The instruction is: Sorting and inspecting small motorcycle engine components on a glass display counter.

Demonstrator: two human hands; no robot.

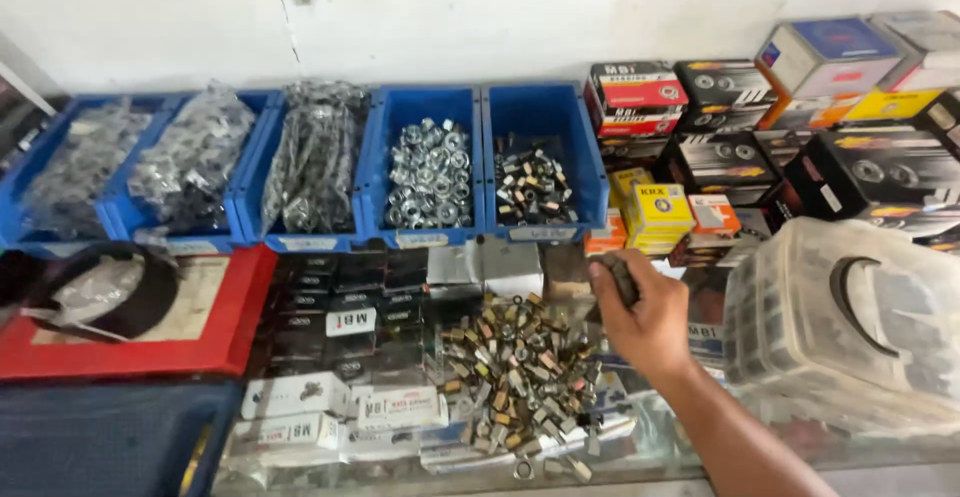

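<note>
Leftmost, a red flat tray (140, 352) is seen on the counter's left edge; behind, blue plastic bins (432, 172) of nuts are lined up; centrally a heap of brass-and-steel nuts (515, 367) is spread; the right hand (640, 312) is pinched around a small dark metal piece (622, 279), apparently mid-sorting; a matching bin must be chosen next; the left hand is unseen.

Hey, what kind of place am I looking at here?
Probably a hardware or spare-parts shop counter: blue bins of nuts against the wall, stacked small parts boxes, and a loose pile of nuts beside the right hand.
</note>
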